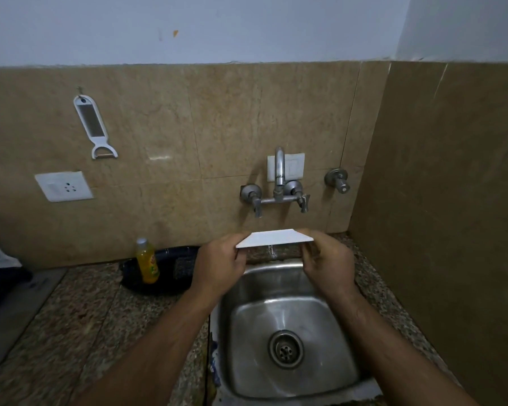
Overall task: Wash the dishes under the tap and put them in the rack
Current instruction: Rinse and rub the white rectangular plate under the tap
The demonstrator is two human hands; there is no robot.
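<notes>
At centre frame, both hands, left [220, 266] and right [326, 263], pinched a flat white plate [273, 238] by its ends beneath the metal tap [279, 171], above the steel sink [291, 291]. A yellow soap bottle [147, 262] stood left on the speckled stone surface [79, 323].

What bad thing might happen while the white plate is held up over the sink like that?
The white plate is wet, with water running off its edge, and the left hand and right hand grip only its ends. It may slip and drop into the steel sink. Water could also splash onto the counter, toward the yellow soap bottle.
</notes>
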